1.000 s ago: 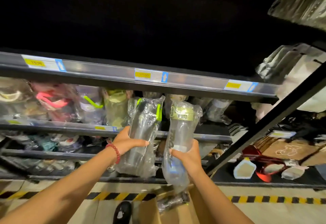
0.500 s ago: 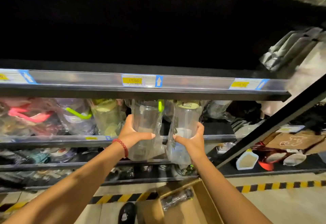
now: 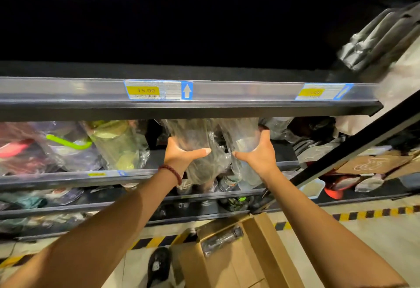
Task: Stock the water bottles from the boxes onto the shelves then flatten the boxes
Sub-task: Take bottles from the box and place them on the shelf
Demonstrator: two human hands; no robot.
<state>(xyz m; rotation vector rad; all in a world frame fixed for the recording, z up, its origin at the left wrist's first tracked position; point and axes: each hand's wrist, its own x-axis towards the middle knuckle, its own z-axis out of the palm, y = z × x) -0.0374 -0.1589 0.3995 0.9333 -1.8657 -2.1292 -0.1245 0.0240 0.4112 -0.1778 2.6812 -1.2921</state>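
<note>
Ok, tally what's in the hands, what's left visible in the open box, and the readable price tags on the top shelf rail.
Wrapped bottles in the hands: 2 (left, right)
Wrapped bottles visible in the cardboard box: 1
Price tags on the top rail: 2 ()
Total: 5

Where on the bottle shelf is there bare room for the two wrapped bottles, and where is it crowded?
Bare dark patch right of the right hand, bordered by the shelf's front rail. Crowded left of the left hand: the yellow-green bottle and green-handled bottle fill that stretch.

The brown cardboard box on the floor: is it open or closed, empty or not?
Open and not empty: the brown cardboard box has its flaps raised, and one plastic-wrapped bottle lies inside.
</note>
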